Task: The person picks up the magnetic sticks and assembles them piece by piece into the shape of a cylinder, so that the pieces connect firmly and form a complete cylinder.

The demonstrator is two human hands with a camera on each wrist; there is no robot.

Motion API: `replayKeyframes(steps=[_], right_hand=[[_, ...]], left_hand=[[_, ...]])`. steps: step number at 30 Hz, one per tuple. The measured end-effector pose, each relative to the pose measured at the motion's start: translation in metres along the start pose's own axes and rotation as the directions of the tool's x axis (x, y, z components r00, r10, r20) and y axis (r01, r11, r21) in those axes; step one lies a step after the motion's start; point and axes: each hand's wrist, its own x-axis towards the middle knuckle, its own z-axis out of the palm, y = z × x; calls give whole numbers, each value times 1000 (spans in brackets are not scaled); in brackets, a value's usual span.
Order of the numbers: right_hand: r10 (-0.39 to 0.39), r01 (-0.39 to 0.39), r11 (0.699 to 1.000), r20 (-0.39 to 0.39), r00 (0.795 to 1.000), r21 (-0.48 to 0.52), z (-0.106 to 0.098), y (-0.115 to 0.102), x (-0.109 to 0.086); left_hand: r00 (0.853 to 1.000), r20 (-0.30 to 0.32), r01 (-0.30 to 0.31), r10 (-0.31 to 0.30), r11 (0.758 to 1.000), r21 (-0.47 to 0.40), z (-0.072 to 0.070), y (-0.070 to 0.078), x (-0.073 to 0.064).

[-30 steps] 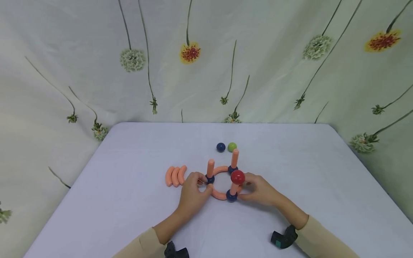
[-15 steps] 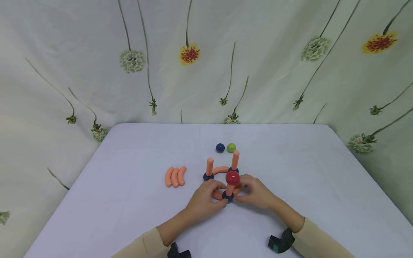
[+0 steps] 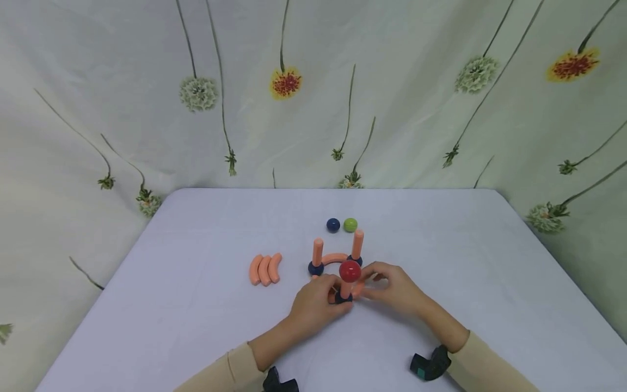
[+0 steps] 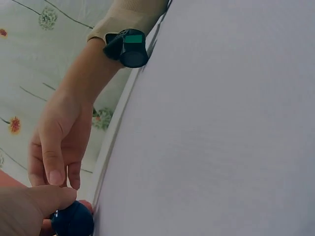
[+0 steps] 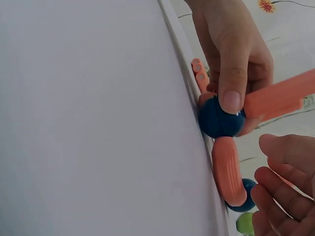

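Observation:
My left hand (image 3: 315, 304) pinches the front dark blue ball (image 5: 215, 119) of a ring, thumb on its near side. The ring joins dark blue balls with curved orange sticks. From that ball a straight orange stick (image 3: 346, 289) rises with a red ball (image 3: 350, 271) on top. Two more straight sticks stand on the left blue ball (image 3: 315, 268) and the back blue ball (image 3: 355, 261), with bare tops. My right hand (image 3: 395, 289) hovers at the ring's right side, fingers loosely bent, beside the right-hand curved stick (image 5: 228, 172); a gap shows between them in the right wrist view.
Three loose curved orange sticks (image 3: 265, 270) lie side by side to the left. Behind the ring a loose dark blue ball (image 3: 333, 225) and a green ball (image 3: 350, 225) sit on the white table (image 3: 441, 234). A flowered cloth (image 3: 313, 130) hangs at the back.
My left hand has moved from the ring's left ball to the front ball and now pinches it. My right hand has drawn slightly away from the front ball. The ring has shifted slightly left.

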Motion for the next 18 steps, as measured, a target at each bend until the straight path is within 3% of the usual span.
replayKeyframes(steps=[9, 14, 18], right_hand=[[44, -44, 999, -54, 998, -4, -33, 6, 10], [69, -71, 997, -95, 993, -15, -47, 10, 27], [110, -113, 993, -126, 986, -22, -56, 13, 44]], left_hand=[[1000, -17, -23, 23, 1000, 6, -3, -6, -1], [998, -35, -51, 53, 997, 54, -8, -4, -1], [999, -14, -50, 50, 999, 8, -11, -5, -2]])
